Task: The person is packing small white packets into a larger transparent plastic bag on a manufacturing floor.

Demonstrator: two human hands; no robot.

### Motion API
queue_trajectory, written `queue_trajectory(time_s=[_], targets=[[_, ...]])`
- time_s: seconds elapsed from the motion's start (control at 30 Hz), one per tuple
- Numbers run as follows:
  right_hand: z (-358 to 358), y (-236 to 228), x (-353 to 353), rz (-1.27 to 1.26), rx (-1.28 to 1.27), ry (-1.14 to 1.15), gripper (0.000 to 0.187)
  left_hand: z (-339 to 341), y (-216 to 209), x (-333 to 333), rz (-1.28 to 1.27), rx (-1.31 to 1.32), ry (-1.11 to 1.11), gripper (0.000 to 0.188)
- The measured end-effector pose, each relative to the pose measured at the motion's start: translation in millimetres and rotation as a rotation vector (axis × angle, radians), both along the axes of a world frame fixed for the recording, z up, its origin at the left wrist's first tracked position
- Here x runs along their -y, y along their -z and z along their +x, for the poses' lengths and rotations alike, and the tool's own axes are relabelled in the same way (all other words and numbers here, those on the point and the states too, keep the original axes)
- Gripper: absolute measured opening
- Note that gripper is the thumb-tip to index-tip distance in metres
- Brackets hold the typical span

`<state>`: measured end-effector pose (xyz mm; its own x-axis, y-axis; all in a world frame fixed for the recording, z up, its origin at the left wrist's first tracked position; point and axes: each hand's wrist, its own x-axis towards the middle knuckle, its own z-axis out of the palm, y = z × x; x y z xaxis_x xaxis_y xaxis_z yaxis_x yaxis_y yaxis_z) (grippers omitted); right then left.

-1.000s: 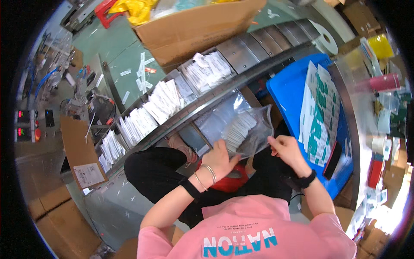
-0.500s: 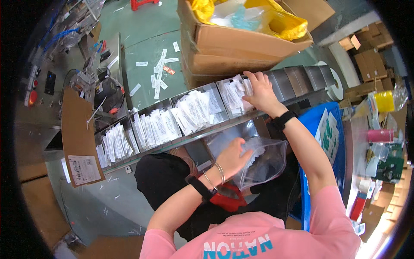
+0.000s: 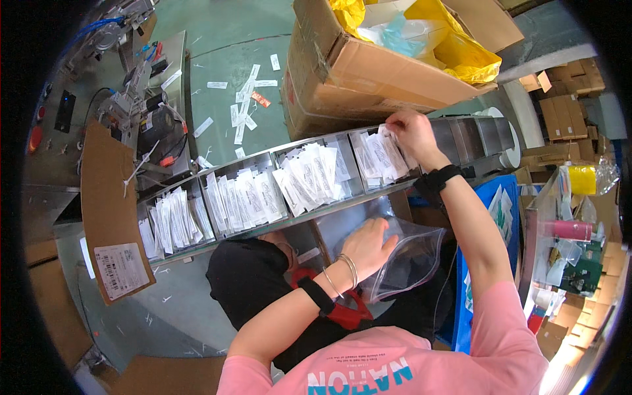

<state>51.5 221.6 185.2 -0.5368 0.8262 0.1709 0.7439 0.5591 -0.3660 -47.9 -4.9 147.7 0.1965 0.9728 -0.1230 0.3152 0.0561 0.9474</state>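
In the head view, your right hand [image 3: 413, 134] has left the bag [image 3: 413, 258] below the bins [image 3: 487, 135] for the packets [image 3: 378, 158] in one bin, shifting work there; its grip can't be told. Your left hand [image 3: 367, 250], thumb and fingers apart, is at the bag.

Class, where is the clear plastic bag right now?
In the head view, the clear plastic bag is right of centre, beside the left hand, below the metal trough and left of the blue bin.
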Motion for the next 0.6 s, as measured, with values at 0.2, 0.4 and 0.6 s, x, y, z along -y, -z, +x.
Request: queue_trajectory(time_s=[0.2, 0.4, 0.6], targets=[[5, -23, 8, 0.049, -0.116, -0.015, 0.011, -4, -3, 3, -0.045, -0.026, 0.067, 0.036], [20, -30, 0, 0.061, -0.337, 0.121, 0.008, -5, -1, 8, 0.053, -0.054, 0.041, 0.035], [15, -20, 10, -0.283, 0.157, 0.2, 0.023, -6, 0, 8, 0.042, -0.115, 0.08, 0.035]])
